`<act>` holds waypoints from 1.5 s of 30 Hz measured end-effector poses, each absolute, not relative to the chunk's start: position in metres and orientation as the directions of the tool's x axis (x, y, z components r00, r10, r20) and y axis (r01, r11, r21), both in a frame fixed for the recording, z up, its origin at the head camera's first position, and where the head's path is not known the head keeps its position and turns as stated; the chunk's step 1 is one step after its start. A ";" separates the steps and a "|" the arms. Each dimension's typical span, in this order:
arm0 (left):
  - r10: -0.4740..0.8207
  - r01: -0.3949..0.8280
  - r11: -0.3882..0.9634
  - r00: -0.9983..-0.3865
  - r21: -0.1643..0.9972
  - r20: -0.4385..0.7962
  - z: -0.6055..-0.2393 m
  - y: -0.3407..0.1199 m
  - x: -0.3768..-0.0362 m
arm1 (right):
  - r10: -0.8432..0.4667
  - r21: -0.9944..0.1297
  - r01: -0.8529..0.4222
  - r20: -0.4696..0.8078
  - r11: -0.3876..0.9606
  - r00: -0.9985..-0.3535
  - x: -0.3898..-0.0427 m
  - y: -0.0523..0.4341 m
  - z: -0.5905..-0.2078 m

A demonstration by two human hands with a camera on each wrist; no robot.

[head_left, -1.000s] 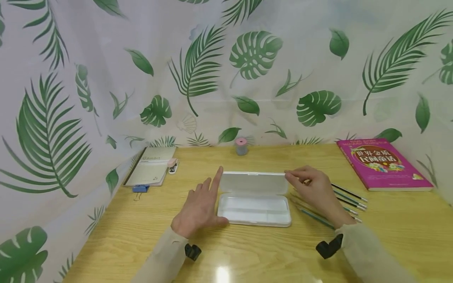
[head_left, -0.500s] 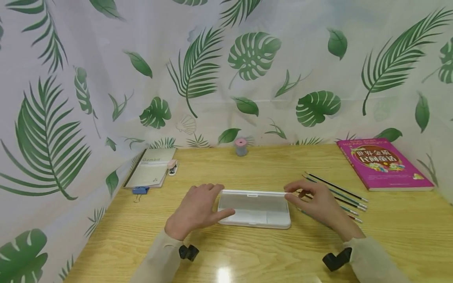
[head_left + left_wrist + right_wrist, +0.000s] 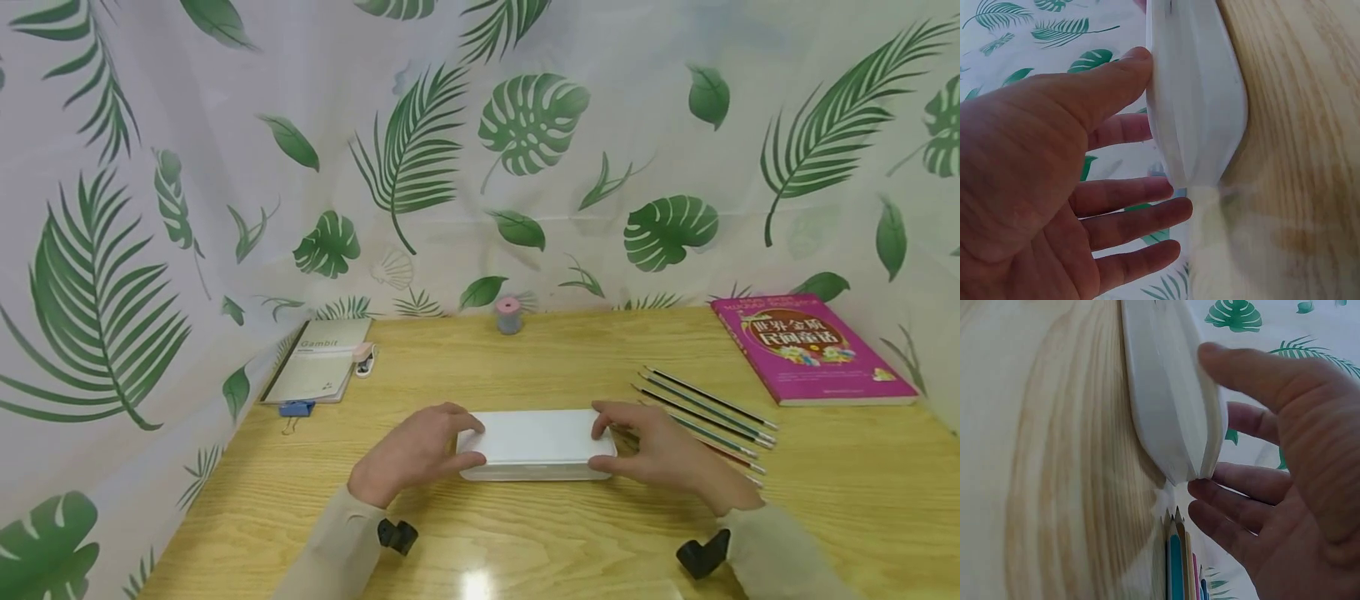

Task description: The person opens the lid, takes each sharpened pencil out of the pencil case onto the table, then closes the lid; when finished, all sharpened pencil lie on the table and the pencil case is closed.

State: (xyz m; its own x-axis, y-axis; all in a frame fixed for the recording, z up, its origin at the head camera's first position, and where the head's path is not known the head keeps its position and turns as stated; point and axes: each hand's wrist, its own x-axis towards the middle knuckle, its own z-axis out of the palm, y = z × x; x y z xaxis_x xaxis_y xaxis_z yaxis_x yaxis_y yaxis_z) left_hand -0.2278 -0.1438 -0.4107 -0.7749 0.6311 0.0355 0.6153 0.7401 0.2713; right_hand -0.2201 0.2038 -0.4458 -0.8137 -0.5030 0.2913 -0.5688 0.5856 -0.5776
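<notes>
A white pencil case lies lengthwise on the table with its lid lowered over the base. In both wrist views a narrow gap shows between lid and base. At its left end my left hand rests thumb and index finger on the lid; the other fingers extend loosely past the end in the left wrist view. My right hand touches the lid's right end likewise, its thumb on the lid near the front edge. Beside the right hand lie several pencils, partly hidden by it.
A pink book lies at the back right. A notebook, a small pink-and-white stapler and a blue binder clip sit at the left. A pink-topped grey cylinder stands at the back, before a leaf-patterned cloth.
The lid has swung from standing raised, down toward me over the base. Both hands have followed it down, the right going from pinching the lid's corner to resting on top.
</notes>
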 end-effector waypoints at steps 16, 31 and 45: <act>0.623 0.582 0.757 -0.780 0.296 -0.060 -0.427 -0.146 -0.230 | -0.537 -0.412 -0.574 0.214 0.708 -0.816 -0.217 0.200 -0.450; 0.635 0.609 0.739 -0.772 0.289 0.005 -0.423 -0.145 -0.234 | -0.512 -0.406 -0.565 0.239 0.719 -0.825 -0.218 0.200 -0.444; 0.602 0.567 0.773 -0.797 0.284 -0.050 -0.426 -0.145 -0.232 | -0.527 -0.389 -0.580 0.245 0.716 -0.814 -0.220 0.198 -0.450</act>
State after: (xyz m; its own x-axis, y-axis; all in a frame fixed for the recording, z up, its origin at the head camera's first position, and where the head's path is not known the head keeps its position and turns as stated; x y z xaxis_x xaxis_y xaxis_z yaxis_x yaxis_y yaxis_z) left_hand -0.2317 -0.1451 -0.4257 -0.7966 0.6024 -0.0502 0.5669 0.7733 0.2841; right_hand -0.2198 0.1980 -0.4504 -0.8140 -0.5266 0.2452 -0.5801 0.7157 -0.3890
